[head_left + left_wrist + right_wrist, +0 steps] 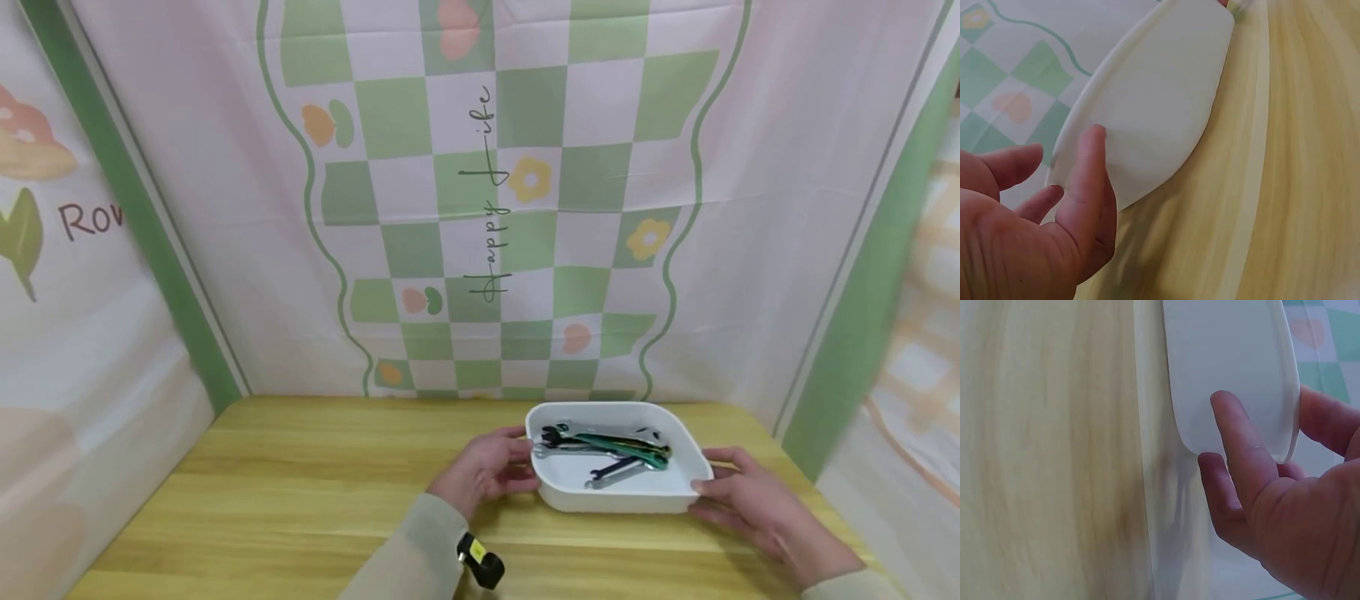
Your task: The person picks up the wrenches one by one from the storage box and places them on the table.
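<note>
Head view showed the white bin low and right of centre in the frame, its long axis running across from left to right, with a person's hand at each short end. The left hand was at the bin's left end and the right hand at its right; both touched it, so neither was nearer. The left hand held its end with digits spread and bent about the outer wall; the right held the lower right corner, a digit on the rim and another lower down. How firmly each gripped, I could not tell.

Inside lay a pile of wrenches, mostly lengthwise; a green strip crossed them, and a small black wrench slanted near the middle of the floor.

Below spread the wooden table; whether the bin's base touched it was unclear. Checked cloth hung behind, filling the upper centre. A black device sat by the left sleeve at bottom centre, apart from the bin. Nothing visible stood between either hand and its end.
</note>
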The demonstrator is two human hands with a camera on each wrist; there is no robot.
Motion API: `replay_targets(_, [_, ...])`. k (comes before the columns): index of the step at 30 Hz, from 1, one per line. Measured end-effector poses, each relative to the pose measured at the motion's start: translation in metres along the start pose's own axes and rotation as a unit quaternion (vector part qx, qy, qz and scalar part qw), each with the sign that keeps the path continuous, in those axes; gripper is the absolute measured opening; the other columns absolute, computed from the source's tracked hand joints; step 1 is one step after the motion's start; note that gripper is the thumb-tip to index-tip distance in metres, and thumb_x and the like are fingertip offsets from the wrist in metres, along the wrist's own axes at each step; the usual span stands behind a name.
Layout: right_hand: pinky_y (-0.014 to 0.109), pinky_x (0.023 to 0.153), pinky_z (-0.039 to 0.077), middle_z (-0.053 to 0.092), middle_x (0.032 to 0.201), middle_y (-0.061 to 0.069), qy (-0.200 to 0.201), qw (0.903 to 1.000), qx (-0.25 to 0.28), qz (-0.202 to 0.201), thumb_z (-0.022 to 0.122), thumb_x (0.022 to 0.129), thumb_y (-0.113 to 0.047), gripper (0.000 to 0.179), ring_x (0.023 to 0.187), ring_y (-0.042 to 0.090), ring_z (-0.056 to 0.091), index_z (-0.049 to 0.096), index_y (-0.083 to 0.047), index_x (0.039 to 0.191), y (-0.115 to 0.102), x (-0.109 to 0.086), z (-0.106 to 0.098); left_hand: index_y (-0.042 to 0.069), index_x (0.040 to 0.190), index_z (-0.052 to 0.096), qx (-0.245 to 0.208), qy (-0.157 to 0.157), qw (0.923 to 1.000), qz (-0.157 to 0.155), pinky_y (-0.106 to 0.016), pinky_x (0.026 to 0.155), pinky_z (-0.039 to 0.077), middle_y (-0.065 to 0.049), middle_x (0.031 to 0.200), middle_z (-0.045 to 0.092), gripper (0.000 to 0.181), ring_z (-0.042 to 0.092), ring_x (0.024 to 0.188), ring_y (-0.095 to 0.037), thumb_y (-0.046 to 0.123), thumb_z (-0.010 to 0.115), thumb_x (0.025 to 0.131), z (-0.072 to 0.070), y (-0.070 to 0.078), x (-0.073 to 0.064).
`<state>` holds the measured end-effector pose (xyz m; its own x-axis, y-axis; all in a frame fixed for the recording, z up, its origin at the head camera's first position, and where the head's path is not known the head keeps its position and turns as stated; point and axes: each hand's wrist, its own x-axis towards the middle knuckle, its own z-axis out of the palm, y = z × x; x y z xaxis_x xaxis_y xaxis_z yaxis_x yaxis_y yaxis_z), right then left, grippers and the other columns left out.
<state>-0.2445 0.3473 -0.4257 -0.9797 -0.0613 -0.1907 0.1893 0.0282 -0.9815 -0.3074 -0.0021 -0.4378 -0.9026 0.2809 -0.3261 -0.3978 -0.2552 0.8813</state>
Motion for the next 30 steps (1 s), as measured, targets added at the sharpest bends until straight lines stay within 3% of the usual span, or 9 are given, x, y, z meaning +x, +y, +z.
replay_targets(6, [0.052,0.09,0.053,0.018,0.143,0.044,0.004,0.9999,-0.014,0.004,0.064,0.087,0.009,0.084,0.097,0.03,0.064,0.006,0.011,0.147,0.0,0.0,0.01,0.008,0.145,0.051,0.021,0.011,0.9997,0.006,-0.035,0.074,0.06,-0.022,0.111,0.063,0.056,0.063,0.089,-0.027,-0.003,0.063,0.091,-0.007,0.002,0.0])
replay_targets(9, [0.052,0.09,0.053,0.025,0.14,0.042,-0.003,0.9998,-0.017,0.002,0.064,0.087,0.008,0.08,0.097,0.029,0.064,0.009,0.013,0.145,0.001,0.003,0.009,0.007,0.144,0.052,0.031,0.016,0.9994,0.01,-0.034,0.073,0.06,-0.023,0.11,0.062,0.056,0.064,0.088,-0.027,-0.006,0.061,0.09,-0.008,0.004,-0.001])
replay_targets(14, [0.052,0.089,0.054,0.058,0.118,0.022,-0.036,0.9991,0.021,0.008,0.063,0.09,0.006,0.05,0.097,0.033,0.065,0.035,0.008,0.131,0.002,0.011,-0.007,0.005,0.142,0.053,0.035,0.023,0.9991,0.01,-0.032,0.069,0.06,-0.023,0.108,0.063,0.055,0.063,0.084,-0.025,-0.008,0.06,0.089,-0.009,0.007,0.0])
replay_targets(18, [0.049,0.088,0.055,0.066,0.105,0.016,-0.06,0.9976,0.033,0.011,0.062,0.094,0.001,0.027,0.096,0.033,0.067,0.052,0.001,0.12,-0.001,0.019,-0.021,0.004,0.142,0.052,0.036,0.02,0.9991,0.012,-0.03,0.067,0.06,-0.024,0.108,0.063,0.056,0.063,0.083,-0.025,-0.009,0.06,0.089,-0.009,0.008,0.002])
replay_targets(20, [0.048,0.088,0.055,0.067,0.105,0.015,-0.06,0.9977,0.027,0.013,0.063,0.095,-0.001,0.032,0.096,0.033,0.067,0.051,0.007,0.123,-0.003,0.023,-0.024,0.004,0.142,0.052,0.036,0.018,0.9991,0.011,-0.03,0.067,0.06,-0.024,0.109,0.063,0.056,0.063,0.083,-0.025,-0.009,0.06,0.089,-0.009,0.009,0.003])
replay_targets(22, [0.047,0.088,0.055,0.066,0.105,0.013,-0.053,0.9982,0.021,0.018,0.064,0.095,-0.004,0.048,0.097,0.032,0.066,0.042,0.015,0.133,-0.005,0.027,-0.026,0.004,0.142,0.052,0.037,0.017,0.9991,0.01,-0.031,0.067,0.06,-0.024,0.109,0.063,0.056,0.063,0.083,-0.025,-0.01,0.06,0.089,-0.009,0.009,0.003])
replay_targets(25, [0.046,0.089,0.055,0.067,0.107,0.011,-0.051,0.9981,0.027,0.024,0.065,0.095,-0.006,0.065,0.098,0.031,0.066,0.029,0.015,0.145,-0.007,0.034,-0.026,0.003,0.142,0.051,0.038,0.02,0.999,0.008,-0.032,0.067,0.06,-0.025,0.11,0.063,0.056,0.064,0.083,-0.026,-0.01,0.06,0.089,-0.009,0.01,0.003])
replay_targets(27, [0.044,0.088,0.056,0.067,0.108,0.01,-0.055,0.9974,0.037,0.028,0.066,0.095,-0.007,0.059,0.098,0.03,0.066,0.038,0.01,0.145,-0.007,0.037,-0.027,0.003,0.142,0.052,0.038,0.023,0.999,0.006,-0.033,0.068,0.06,-0.025,0.11,0.063,0.056,0.064,0.083,-0.027,-0.011,0.06,0.089,-0.009,0.01,0.003])
replay_targets(30, [0.041,0.086,0.057,0.067,0.109,0.011,-0.071,0.9958,0.048,0.032,0.064,0.096,-0.006,0.035,0.097,0.028,0.065,0.062,-0.006,0.131,-0.007,0.041,-0.028,0.003,0.142,0.052,0.041,0.027,0.9988,0.004,-0.033,0.068,0.06,-0.025,0.11,0.063,0.056,0.064,0.083,-0.027,-0.01,0.06,0.088,-0.009,0.01,0.003])
